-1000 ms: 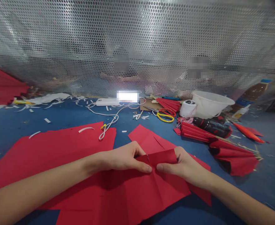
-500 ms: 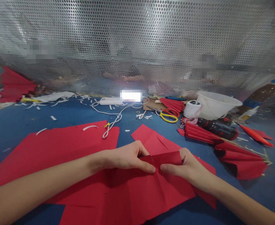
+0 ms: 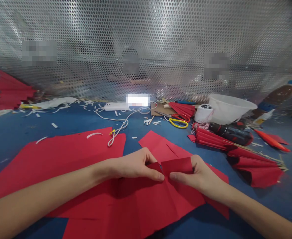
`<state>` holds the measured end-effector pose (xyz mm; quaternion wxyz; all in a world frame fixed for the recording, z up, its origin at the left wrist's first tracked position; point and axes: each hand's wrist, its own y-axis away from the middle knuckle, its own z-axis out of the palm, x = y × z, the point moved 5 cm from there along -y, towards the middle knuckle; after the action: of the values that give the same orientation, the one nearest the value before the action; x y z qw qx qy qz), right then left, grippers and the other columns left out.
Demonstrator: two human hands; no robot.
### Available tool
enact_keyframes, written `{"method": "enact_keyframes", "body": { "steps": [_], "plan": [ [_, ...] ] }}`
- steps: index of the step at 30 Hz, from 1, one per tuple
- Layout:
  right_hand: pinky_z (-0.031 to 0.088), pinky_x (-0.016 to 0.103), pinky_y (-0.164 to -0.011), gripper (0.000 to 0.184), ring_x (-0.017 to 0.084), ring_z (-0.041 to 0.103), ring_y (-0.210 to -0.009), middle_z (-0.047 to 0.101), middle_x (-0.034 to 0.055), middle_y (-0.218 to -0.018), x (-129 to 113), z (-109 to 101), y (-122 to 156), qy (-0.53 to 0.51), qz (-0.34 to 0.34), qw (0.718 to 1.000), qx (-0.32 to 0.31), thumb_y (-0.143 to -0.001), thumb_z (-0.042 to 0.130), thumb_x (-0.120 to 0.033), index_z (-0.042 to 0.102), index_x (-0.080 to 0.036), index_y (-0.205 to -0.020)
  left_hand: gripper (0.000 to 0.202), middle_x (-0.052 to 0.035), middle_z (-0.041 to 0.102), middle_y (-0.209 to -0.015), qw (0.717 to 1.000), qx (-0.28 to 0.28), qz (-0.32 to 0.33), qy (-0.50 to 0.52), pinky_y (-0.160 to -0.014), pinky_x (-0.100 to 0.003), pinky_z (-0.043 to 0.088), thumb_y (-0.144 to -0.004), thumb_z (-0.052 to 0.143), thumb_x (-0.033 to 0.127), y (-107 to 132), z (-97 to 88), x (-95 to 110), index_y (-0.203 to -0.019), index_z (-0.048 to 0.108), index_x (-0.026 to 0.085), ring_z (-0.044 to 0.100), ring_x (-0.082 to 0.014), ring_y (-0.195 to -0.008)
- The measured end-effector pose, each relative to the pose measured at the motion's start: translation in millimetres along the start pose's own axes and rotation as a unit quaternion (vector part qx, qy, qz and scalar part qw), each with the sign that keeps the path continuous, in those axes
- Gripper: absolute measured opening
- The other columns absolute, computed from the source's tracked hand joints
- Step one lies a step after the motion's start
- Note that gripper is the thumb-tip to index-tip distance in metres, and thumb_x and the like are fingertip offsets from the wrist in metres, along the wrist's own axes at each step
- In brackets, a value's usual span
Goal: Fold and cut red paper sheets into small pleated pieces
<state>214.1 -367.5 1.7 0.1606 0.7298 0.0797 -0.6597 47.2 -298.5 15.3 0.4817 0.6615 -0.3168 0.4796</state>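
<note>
Both hands pinch the top edge of a creased sheet of red paper (image 3: 150,205). My left hand (image 3: 137,165) has its thumb on the near face and its fingers behind. My right hand (image 3: 199,179) grips in the same way, a short distance to the right. Between the thumbs, a small slit splits the sheet's top edge along a vertical crease. Behind the sheet, another red paper piece (image 3: 152,141) with a short cut lies on the table. A larger red sheet (image 3: 73,159) lies under my left forearm.
Scissors (image 3: 178,122) with red and yellow handles lie ahead, near a white tub (image 3: 231,108) and a dark bottle (image 3: 231,132). Pleated red paper (image 3: 255,162) is at right. A white cable (image 3: 126,121) and paper scraps litter the blue table (image 3: 68,119) before a perforated metal panel (image 3: 146,30).
The slit at the top edge of the red paper has opened a little wider between my thumbs. Both hands keep their pinch; the view has shifted slightly.
</note>
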Motion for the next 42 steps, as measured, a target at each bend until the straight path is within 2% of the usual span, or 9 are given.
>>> {"method": "enact_keyframes", "body": {
  "steps": [5,8,13,18,25,29,32,36,42],
  "plan": [
    [0.056,0.027,-0.066,0.032,0.02,0.071,-0.072,0.079,0.0068,-0.084,-4.3,2.7,-1.4,-0.051,0.001,0.998,-0.025,-0.083,0.079,-0.04,0.081,-0.013,-0.101,0.025,-0.0055,0.074,-0.079,1.0,-0.008,-0.014,0.007,-0.059,-0.023,0.05,-0.075,0.081,0.037,1.4,3.3,2.5,-0.084,0.079,0.013,0.062,-0.0142,-0.063],
    [0.057,0.026,-0.067,0.031,0.021,0.072,-0.075,0.079,0.0072,-0.085,-7.5,3.2,-1.3,-0.057,-0.01,0.998,-0.03,-0.084,0.08,-0.039,0.081,-0.014,-0.103,0.022,-0.0034,0.074,-0.078,1.0,-0.011,-0.007,0.006,-0.059,-0.021,0.049,-0.075,0.081,0.036,1.0,4.9,3.2,-0.082,0.079,0.016,0.063,-0.0138,-0.064],
    [0.058,0.033,-0.081,0.034,0.025,0.073,-0.091,0.078,0.0067,-0.097,-8.4,7.8,1.3,-0.058,0.016,0.996,-0.068,-0.084,0.079,-0.036,0.078,-0.016,-0.112,0.02,-0.0024,0.073,-0.076,1.0,-0.01,0.006,0.0,-0.058,-0.02,0.047,-0.076,0.081,0.035,-0.2,5.0,2.8,-0.083,0.079,0.016,0.063,-0.0131,-0.064],
    [0.058,0.033,-0.081,0.033,0.027,0.072,-0.093,0.078,0.0066,-0.096,-7.3,8.6,1.3,-0.045,0.018,0.997,-0.067,-0.084,0.079,-0.038,0.078,-0.015,-0.107,0.02,-0.0028,0.072,-0.077,1.0,-0.013,-0.001,0.0,-0.059,-0.02,0.048,-0.077,0.08,0.034,-0.5,5.0,0.4,-0.084,0.078,0.015,0.063,-0.0132,-0.065],
    [0.056,0.031,-0.078,0.032,0.025,0.069,-0.085,0.076,0.0043,-0.088,-5.4,6.4,1.8,-0.001,-0.004,0.998,-0.063,-0.083,0.079,-0.045,0.08,-0.014,-0.092,0.023,-0.0026,0.071,-0.073,1.0,-0.011,-0.012,-0.001,-0.056,-0.021,0.046,-0.075,0.082,0.037,-0.2,4.4,-0.2,-0.079,0.078,0.015,0.06,-0.0126,-0.061],
    [0.053,0.027,-0.073,0.029,0.02,0.065,-0.078,0.074,0.0023,-0.083,-6.9,5.1,2.2,0.03,-0.017,0.997,-0.062,-0.085,0.077,-0.043,0.08,-0.015,-0.088,0.02,-0.0024,0.073,-0.074,1.0,-0.016,0.005,-0.001,-0.057,-0.02,0.046,-0.075,0.082,0.036,-1.2,3.7,0.9,-0.08,0.08,0.017,0.062,-0.0133,-0.064],
    [0.052,0.025,-0.072,0.024,0.018,0.064,-0.075,0.073,0.0004,-0.08,-6.9,4.8,1.7,0.038,-0.025,0.997,-0.059,-0.086,0.076,-0.039,0.08,-0.016,-0.089,0.019,-0.0025,0.074,-0.075,1.0,-0.014,0.015,-0.012,-0.058,-0.02,0.046,-0.076,0.082,0.034,-1.7,3.2,1.1,-0.082,0.08,0.017,0.062,-0.0134,-0.066],
    [0.055,0.029,-0.076,0.025,0.023,0.068,-0.084,0.076,0.0035,-0.088,-4.2,4.2,0.9,0.004,-0.006,0.998,-0.056,-0.085,0.076,-0.04,0.08,-0.016,-0.091,0.02,-0.0035,0.075,-0.079,1.0,-0.01,0.007,-0.023,-0.06,-0.021,0.049,-0.078,0.08,0.035,-0.5,3.2,1.0,-0.084,0.079,0.016,0.064,-0.0148,-0.068],
    [0.058,0.033,-0.08,0.028,0.026,0.072,-0.091,0.077,0.0054,-0.095,-6.9,6.3,2.3,-0.032,0.016,0.996,-0.079,-0.087,0.076,-0.035,0.079,-0.017,-0.108,0.022,-0.0047,0.076,-0.084,1.0,-0.005,-0.009,-0.021,-0.061,-0.022,0.051,-0.077,0.08,0.036,1.5,3.3,0.7,-0.087,0.079,0.016,0.067,-0.0162,-0.069]
  ]
}}
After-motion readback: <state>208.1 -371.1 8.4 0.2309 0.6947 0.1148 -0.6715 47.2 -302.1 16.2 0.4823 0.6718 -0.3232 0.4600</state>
